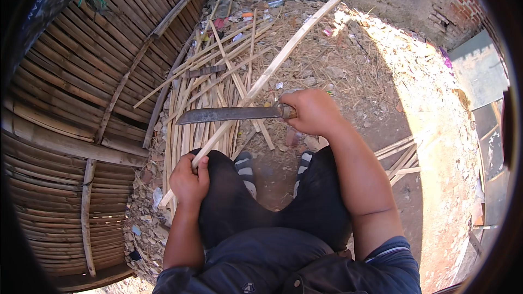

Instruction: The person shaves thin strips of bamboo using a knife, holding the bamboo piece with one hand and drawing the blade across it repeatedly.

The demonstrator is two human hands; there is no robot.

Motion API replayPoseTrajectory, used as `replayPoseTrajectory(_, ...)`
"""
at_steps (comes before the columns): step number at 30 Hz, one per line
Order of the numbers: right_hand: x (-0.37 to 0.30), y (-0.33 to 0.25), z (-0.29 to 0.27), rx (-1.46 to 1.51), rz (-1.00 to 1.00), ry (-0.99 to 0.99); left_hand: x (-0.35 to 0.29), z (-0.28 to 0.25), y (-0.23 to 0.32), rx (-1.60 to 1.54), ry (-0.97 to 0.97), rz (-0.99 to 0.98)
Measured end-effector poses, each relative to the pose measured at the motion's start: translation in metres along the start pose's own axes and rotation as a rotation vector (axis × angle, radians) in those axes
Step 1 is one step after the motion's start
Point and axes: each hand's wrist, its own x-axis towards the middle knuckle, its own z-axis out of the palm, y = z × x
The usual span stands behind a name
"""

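My left hand [189, 181] is closed round the lower part of a long, pale bamboo strip [283, 54]. The strip slants up from beside my left thigh toward the far brick wall. My right hand [311, 111] grips the wooden handle of a machete [229, 114]. Its dark, broad blade points left and lies across the strip, a little beyond my knees. Whether the edge touches the strip or only passes over it, I cannot tell. My fingers hide most of the handle.
Many split bamboo strips [202, 95] lie heaped ahead and to the left, with a dark tool-like piece [206, 71] among them. A slatted bamboo wall [65, 76] rises at left. More strips [403, 158] lie at right. Litter and shavings cover the ground toward a brick wall [403, 0].
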Motion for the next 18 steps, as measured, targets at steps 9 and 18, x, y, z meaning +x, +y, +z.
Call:
replayPoseTrajectory(9, -0.002, 0.03, -0.018, 0.186, 0.332, 0.291, 0.001, 0.003, -0.002, -0.031, -0.001, 0.004)
replayPoseTrajectory(18, -0.001, 0.013, -0.01, 0.092, 0.102, 0.056, -0.001, 0.0, -0.003, -0.027, 0.012, -0.033)
